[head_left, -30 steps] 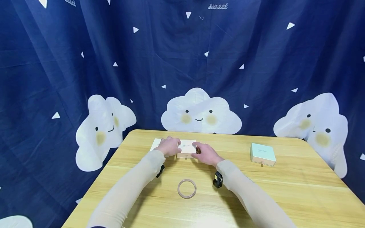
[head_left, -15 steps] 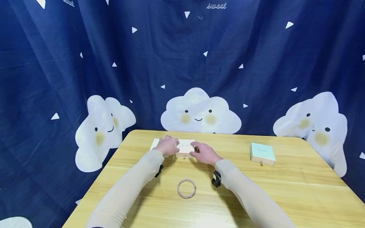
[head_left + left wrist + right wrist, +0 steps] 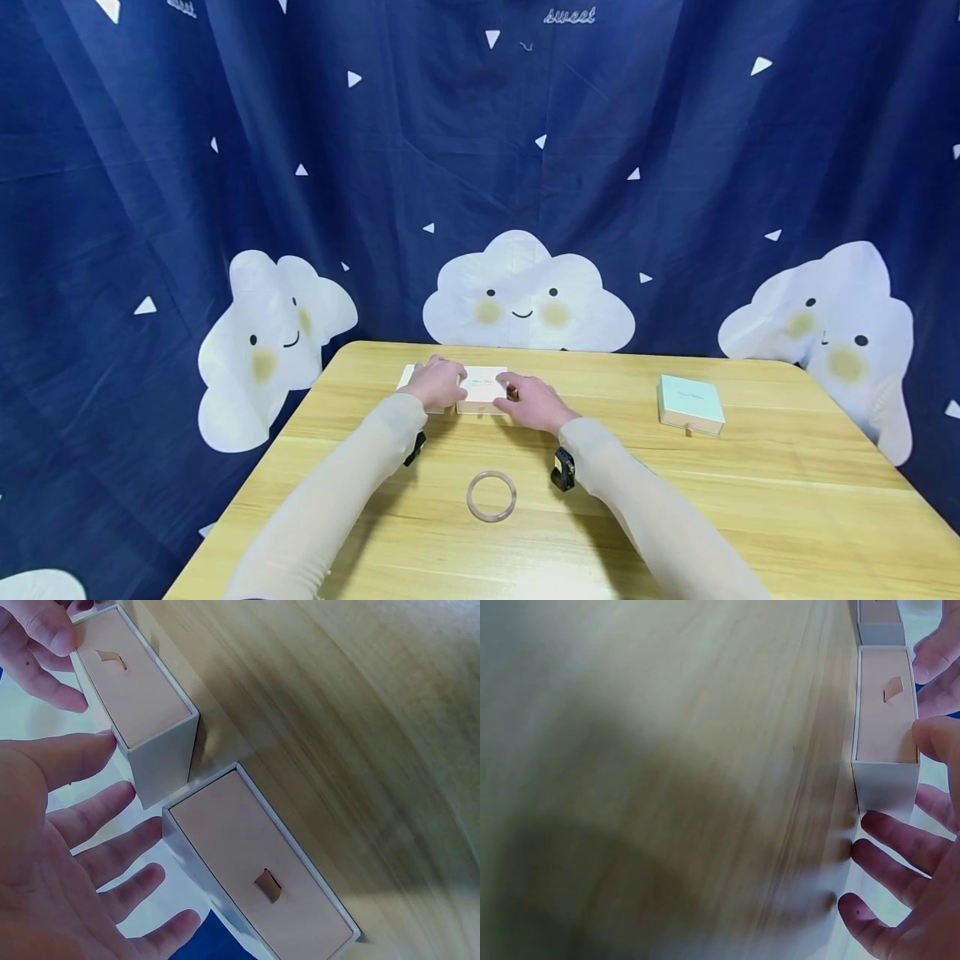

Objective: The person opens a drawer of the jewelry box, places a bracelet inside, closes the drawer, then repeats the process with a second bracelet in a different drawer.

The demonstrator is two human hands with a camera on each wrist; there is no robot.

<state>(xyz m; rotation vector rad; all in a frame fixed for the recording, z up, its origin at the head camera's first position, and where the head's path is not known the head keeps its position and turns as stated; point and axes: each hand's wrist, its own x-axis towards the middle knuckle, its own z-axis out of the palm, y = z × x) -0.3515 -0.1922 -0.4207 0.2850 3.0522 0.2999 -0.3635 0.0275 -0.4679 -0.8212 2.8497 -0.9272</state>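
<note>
White box (image 3: 482, 385) at twelve o'clock past the bangle (image 3: 491, 518), long front edge running nine to three! Left hand (image 3: 433, 384) at its nine, right hand (image 3: 537, 403) at three, equally near, both loosely spread, thumbs touching.

Touching one tan-fronted drawer box (image 3: 142, 690) with the thumb of the left hand (image 3: 41, 862). Contacted also by the right hand (image 3: 22, 656). Set on the desk (image 3: 337, 735), beside a second drawer box (image 3: 247, 847).

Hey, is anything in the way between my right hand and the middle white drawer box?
Nothing visible: the right hand touches the middle white drawer box directly. The pale bangle lies nearer you, out of the way.
</note>
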